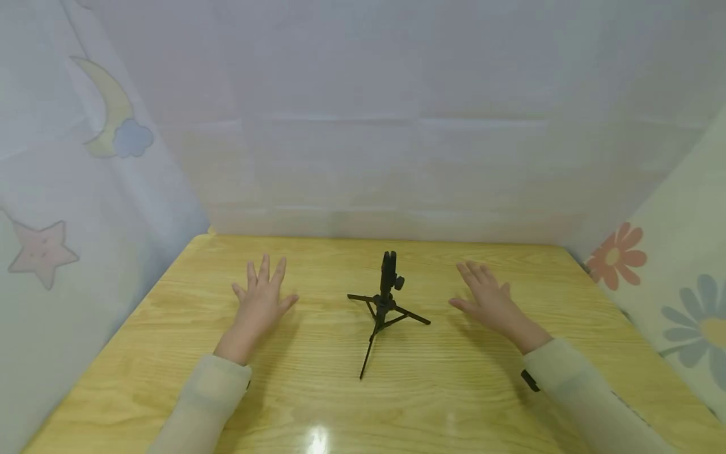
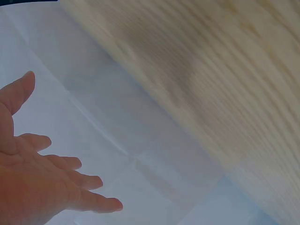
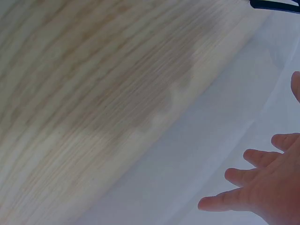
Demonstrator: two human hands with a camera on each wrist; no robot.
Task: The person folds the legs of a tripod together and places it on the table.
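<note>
A small black tripod [image 1: 384, 302] stands upright on the wooden table, its three legs spread and a knob on the right of its head. To its left, apart from it, my left hand [image 1: 259, 306] is held over the table with the fingers straight and spread. On the other side my right hand [image 1: 492, 304] is likewise stretched out, touching nothing that I can see. The left wrist view shows the left palm [image 2: 37, 187] with separated fingers; in the right wrist view the right hand [image 3: 267, 183] is partly cut off by the frame edge.
The wood-grain table [image 1: 340, 410] ends at a pale hanging cloth [image 1: 374, 157] at the back. Side cloths carry a moon [image 1: 108, 104] and a star [image 1: 43, 252] on the left, and a red flower [image 1: 617, 255] on the right.
</note>
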